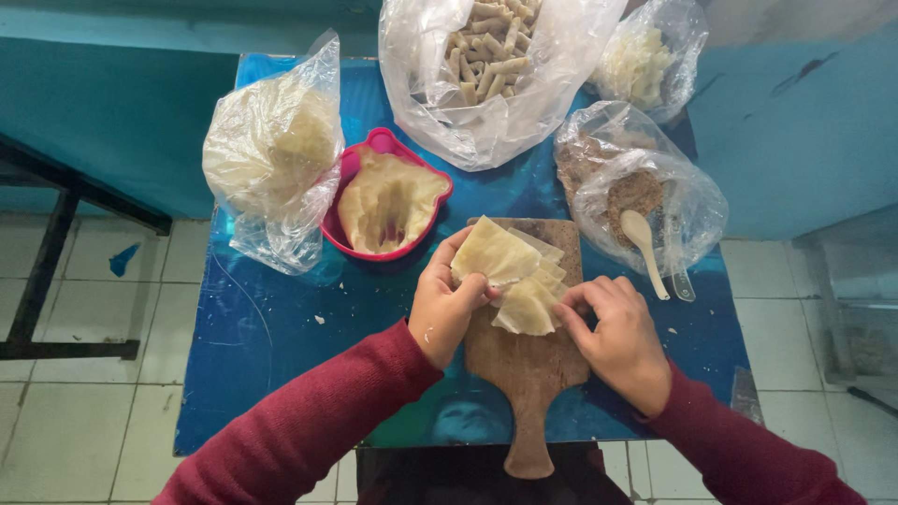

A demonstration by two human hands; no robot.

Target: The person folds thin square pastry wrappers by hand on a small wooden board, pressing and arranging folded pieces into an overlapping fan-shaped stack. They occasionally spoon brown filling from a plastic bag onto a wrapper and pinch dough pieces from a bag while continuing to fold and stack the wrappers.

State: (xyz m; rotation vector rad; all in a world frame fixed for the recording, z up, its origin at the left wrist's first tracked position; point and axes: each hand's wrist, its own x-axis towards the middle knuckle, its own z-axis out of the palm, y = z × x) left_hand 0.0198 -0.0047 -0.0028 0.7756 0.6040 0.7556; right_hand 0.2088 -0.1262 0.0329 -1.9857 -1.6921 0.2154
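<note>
Item, left hand [447,307]: our fingers [472,292] are pinched shut on the top pale leaf [493,252], lifting its near edge off the stack of leaves [530,301] just beneath.

Item, right hand [617,337]: our fingers [572,304] are curled down and press on the stack's right edge, pinning it; they close on nothing that we can see.

Item, wooden board [528,374]: under the stack and both hands, with its handle running back toward us.

Handling note, as we judge it: the leaves look limp and thin, so we peel slowly from one corner, keep the right fingers flat on the leaves below, and lift low so that only one comes away untorn.

Item, beyond the left fingers: a pink bowl [388,140] of more leaves, with a bag of leaves [276,159] further left.

Item, beyond the right fingers: a bag of brown filling [636,192] with a pale spoon [644,245].

Item, furthest out: a bag of finished rolls [486,56].

All rests on the blue tabletop [281,346].
</note>
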